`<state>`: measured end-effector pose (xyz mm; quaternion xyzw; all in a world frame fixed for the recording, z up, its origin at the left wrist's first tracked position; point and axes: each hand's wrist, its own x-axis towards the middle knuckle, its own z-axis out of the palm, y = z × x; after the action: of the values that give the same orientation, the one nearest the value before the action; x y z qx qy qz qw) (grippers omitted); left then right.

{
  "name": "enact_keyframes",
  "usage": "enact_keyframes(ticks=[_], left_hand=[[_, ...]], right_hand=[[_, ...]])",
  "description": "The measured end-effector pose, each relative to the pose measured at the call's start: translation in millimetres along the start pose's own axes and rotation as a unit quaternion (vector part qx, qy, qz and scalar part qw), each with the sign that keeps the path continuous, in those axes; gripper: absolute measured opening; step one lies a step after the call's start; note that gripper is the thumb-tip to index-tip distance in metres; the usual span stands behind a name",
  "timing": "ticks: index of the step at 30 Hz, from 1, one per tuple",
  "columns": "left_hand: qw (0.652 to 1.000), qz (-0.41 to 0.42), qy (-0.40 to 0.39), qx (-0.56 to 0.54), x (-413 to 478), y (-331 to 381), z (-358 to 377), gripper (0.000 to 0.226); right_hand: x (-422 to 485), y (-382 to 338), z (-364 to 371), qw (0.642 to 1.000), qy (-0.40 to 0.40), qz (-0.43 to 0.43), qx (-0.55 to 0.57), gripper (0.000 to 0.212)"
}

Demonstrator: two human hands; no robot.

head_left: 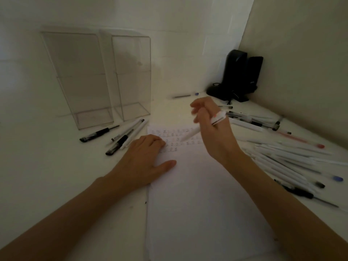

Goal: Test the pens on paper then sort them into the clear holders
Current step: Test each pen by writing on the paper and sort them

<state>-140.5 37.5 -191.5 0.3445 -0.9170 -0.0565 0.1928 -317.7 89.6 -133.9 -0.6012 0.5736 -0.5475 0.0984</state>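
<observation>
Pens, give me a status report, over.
Left hand pressing the paper. Right hand grips a white pen, tip at the marks. Left holder, right holder: no pens inside. Loose pens beside them, pile at right.

Back in the corner, two black speakers (236, 72) stand side by side on the white desk (47, 166), a cable (232, 98) bunched at their base.

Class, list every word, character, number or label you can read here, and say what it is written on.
"正": handwritten on the paper, repeated in rows near its top; a few read clearly, the rest are too faint.
Pens, including the white pen in the right hand: any print is too small or blurred.
Holders, black device: no text readable.
</observation>
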Motion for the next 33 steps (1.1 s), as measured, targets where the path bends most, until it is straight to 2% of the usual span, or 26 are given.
enact_keyframes(ticks=[2, 3, 7, 9, 11, 13, 15, 21, 28, 33], left_hand=[[1.0, -0.001, -0.002, -0.006, -0.4, 0.3, -0.2, 0.084], [1.0, -0.003, -0.003, -0.007, -0.4, 0.8, -0.2, 0.085], [1.0, -0.008, -0.017, -0.012, -1.4, 2.2, -1.8, 0.085], [0.998, 0.008, -0.032, -0.044, -3.9, 2.5, -4.2, 0.082], [0.993, 0.047, -0.087, -0.059, -6.7, 2.6, -5.9, 0.074], [0.988, 0.075, -0.136, -0.028, -7.3, 1.9, -5.3, 0.071], [0.986, 0.068, -0.15, -0.019, -6.8, 1.3, -4.5, 0.07], [0.987, 0.068, -0.147, -0.021, -8.3, 2.0, -4.1, 0.069], [0.987, 0.064, -0.148, -0.021, -8.8, 2.8, -5.1, 0.064], [0.988, 0.068, -0.14, -0.017, -8.2, 3.1, -4.9, 0.07]], right_hand=[[2.5, -0.8, 4.2, 0.996, -0.023, 0.08, 0.026, 0.047], [3.2, 0.3, 6.7, 0.992, -0.038, 0.113, 0.03, 0.051], [0.9, 16.8, 14.4, 0.989, -0.027, 0.148, -0.01, 0.027], [-1.8, 27.3, 14.8, 0.984, -0.011, 0.177, -0.022, 0.027], [-4.0, 34.4, 15.0, 0.98, 0.006, 0.197, 0.002, 0.031], [-5.1, 37.1, 14.3, 0.981, 0.016, 0.191, 0.014, 0.036], [-7.1, 35.6, 16.4, 0.986, -0.01, 0.165, 0.002, 0.032], [-10.1, 35.2, 19.7, 0.991, -0.05, 0.127, -0.003, 0.018], [-7.8, 39.7, 21.2, 0.99, -0.039, 0.132, -0.015, 0.018], [-8.8, 39.6, 20.8, 0.991, -0.04, 0.129, -0.018, 0.026]])
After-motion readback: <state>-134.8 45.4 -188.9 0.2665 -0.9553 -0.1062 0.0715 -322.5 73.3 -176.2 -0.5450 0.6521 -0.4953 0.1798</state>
